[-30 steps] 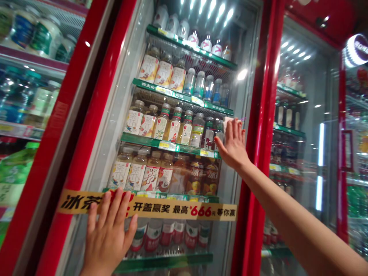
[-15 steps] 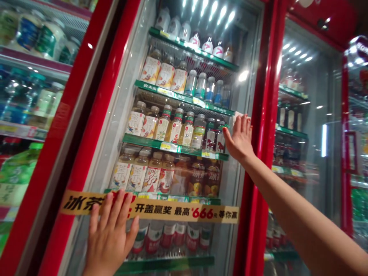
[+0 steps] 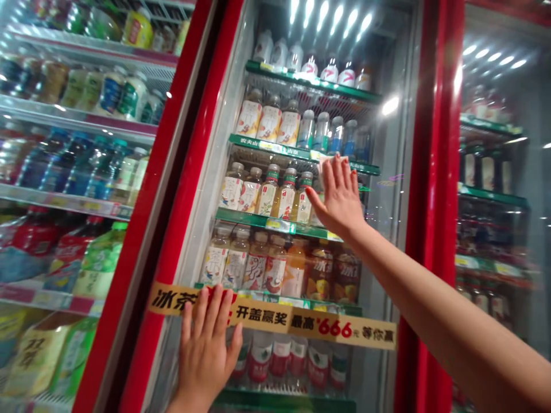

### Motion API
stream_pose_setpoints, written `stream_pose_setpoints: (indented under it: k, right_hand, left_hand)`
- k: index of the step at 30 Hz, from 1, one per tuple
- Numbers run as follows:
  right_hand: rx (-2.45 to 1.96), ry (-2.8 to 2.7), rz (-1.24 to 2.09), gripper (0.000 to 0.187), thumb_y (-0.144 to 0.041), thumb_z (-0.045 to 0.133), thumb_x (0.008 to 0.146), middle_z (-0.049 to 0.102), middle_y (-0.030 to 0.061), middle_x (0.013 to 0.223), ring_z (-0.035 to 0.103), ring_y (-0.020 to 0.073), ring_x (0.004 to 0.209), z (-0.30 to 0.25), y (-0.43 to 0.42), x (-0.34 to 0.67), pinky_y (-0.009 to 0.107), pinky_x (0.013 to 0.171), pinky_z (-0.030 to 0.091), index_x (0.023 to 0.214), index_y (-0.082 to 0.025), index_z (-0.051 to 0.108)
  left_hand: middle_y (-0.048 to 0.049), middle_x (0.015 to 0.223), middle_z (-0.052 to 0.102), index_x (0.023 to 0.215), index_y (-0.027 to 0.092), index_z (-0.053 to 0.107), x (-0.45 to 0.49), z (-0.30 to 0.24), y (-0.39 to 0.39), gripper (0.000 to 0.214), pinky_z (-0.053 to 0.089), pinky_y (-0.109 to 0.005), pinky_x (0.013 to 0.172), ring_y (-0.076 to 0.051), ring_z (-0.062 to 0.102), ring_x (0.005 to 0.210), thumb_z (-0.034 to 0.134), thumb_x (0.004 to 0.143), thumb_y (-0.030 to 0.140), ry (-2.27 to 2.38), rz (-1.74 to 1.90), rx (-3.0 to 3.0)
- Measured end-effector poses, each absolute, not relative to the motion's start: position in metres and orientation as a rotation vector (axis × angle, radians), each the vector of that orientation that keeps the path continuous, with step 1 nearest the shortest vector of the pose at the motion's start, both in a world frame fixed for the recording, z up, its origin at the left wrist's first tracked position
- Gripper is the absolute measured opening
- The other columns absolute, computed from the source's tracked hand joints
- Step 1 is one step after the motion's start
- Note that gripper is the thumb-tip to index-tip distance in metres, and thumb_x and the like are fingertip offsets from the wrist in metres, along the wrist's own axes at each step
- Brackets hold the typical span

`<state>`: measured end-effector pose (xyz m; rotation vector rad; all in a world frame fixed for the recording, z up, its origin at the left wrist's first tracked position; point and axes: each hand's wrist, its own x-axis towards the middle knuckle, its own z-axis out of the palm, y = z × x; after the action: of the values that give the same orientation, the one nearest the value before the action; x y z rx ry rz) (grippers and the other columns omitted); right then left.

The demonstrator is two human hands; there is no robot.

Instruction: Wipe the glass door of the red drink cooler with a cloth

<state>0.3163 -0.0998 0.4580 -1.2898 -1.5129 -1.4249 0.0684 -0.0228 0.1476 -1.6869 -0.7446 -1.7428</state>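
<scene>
My right hand (image 3: 340, 198) lies flat on the glass door (image 3: 390, 241) of a red drinks fridge, fingers together, pressing a white cloth (image 3: 328, 163) whose edge shows above the fingertips. It sits at mid height, in front of the shelf of tea bottles (image 3: 269, 192). My left hand (image 3: 207, 347) rests open and spread on the lower glass, fingertips over the yellow promotional banner (image 3: 297, 321) stuck across the door. Nothing is in the left hand.
Red door frames (image 3: 433, 189) stand on both sides of the glass. Behind it are green shelves (image 3: 275, 223) with rows of bottles. A second fridge (image 3: 69, 172) with bottled drinks is at the left, a third (image 3: 491, 195) at the right.
My right hand has slid left across the glass with the cloth, away from the right red frame. The left hand stays on the banner. The view has turned to show more of the left fridge.
</scene>
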Motion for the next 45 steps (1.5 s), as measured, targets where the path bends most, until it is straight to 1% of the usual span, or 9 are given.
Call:
stream_pose_setpoints:
  k: [6,12,15,20,27,31,34,41,45]
  right_hand:
    - [-0.722,-2.569,-1.708,0.084,-0.072,0.033,0.109,0.019,0.0013,0.185,0.008,0.0196,0.173,0.388,-0.092,0.267,0.041,0.143,0.014,0.177,-0.024,0.021]
    - [-1.296,-1.648,-1.441,0.094,-0.074,0.021,0.108,0.003,0.0182,0.185,0.001,0.0378,0.173,0.502,-0.089,0.274,0.068,0.139,0.010,0.176,-0.008,0.013]
    - [-1.258,-1.551,-1.422,0.098,-0.077,0.019,0.107,0.005,0.0201,0.185,0.000,0.0384,0.173,0.496,-0.080,0.258,0.066,0.140,0.010,0.175,-0.006,0.014]
    - [-0.615,-2.539,-1.729,0.093,-0.081,0.029,0.106,0.024,0.0057,0.185,0.011,0.0223,0.174,0.408,-0.064,0.223,0.045,0.143,0.011,0.175,-0.019,0.025]
    - [-1.114,-1.748,-1.497,0.099,-0.077,0.025,0.107,0.014,0.0201,0.185,0.007,0.0378,0.173,0.500,-0.044,0.187,0.062,0.141,0.009,0.174,-0.004,0.021]
    - [-0.792,-2.170,-1.712,0.099,-0.084,0.028,0.104,0.027,0.0112,0.184,0.016,0.0291,0.173,0.439,-0.034,0.150,0.049,0.142,0.012,0.173,-0.013,0.030]
    - [-0.587,-2.465,-1.852,0.095,-0.080,0.032,0.105,0.026,0.0079,0.184,0.017,0.0238,0.173,0.412,-0.035,0.150,0.041,0.142,0.010,0.174,-0.015,0.028]
    - [-1.287,-1.599,-1.390,0.101,-0.077,0.014,0.107,0.000,0.0209,0.185,-0.003,0.0396,0.173,0.532,-0.059,0.221,0.066,0.139,0.004,0.175,-0.002,0.009]
    - [-1.150,-1.846,-1.474,0.101,-0.081,0.020,0.106,0.006,0.0150,0.186,-0.002,0.0339,0.174,0.416,-0.078,0.238,0.061,0.141,0.009,0.176,-0.009,0.010]
  left_hand:
    - [-0.0060,0.181,0.031,0.174,0.021,0.029,0.066,0.146,-0.022,0.077,0.006,-0.049,0.145,-0.025,0.017,0.173,0.058,0.104,0.034,-0.749,-1.701,-1.651]
    - [-0.0079,0.179,0.035,0.174,0.019,0.029,0.066,0.145,-0.021,0.079,0.008,-0.050,0.145,-0.026,0.018,0.173,0.060,0.102,0.027,-0.806,-1.628,-1.637]
    - [-0.0070,0.179,0.036,0.174,0.020,0.029,0.067,0.145,-0.022,0.079,0.008,-0.050,0.145,-0.026,0.018,0.173,0.060,0.102,0.027,-0.829,-1.626,-1.638]
    - [-0.0064,0.181,0.034,0.174,0.019,0.030,0.067,0.144,-0.020,0.078,0.009,-0.050,0.145,-0.027,0.019,0.173,0.059,0.101,0.028,-0.802,-1.624,-1.618]
    - [-0.0064,0.180,0.035,0.175,0.019,0.028,0.064,0.143,-0.020,0.078,0.006,-0.048,0.145,-0.026,0.016,0.174,0.054,0.102,0.028,-0.822,-1.605,-1.674]
    - [-0.0030,0.185,0.018,0.177,0.019,0.016,0.062,0.142,-0.017,0.087,0.007,-0.045,0.145,-0.022,0.013,0.174,0.051,0.097,0.017,-0.747,-1.650,-1.638]
    - [-0.0049,0.184,0.021,0.176,0.016,0.018,0.061,0.143,-0.017,0.087,0.006,-0.047,0.145,-0.025,0.012,0.174,0.055,0.098,0.022,-0.737,-1.608,-1.634]
    - [-0.0064,0.182,0.028,0.175,0.020,0.024,0.063,0.145,-0.020,0.079,0.006,-0.050,0.145,-0.025,0.013,0.174,0.057,0.104,0.030,-0.820,-1.604,-1.662]
    - [-0.0069,0.182,0.029,0.175,0.021,0.025,0.065,0.143,-0.020,0.081,0.007,-0.051,0.144,-0.025,0.015,0.174,0.061,0.103,0.032,-0.809,-1.644,-1.683]
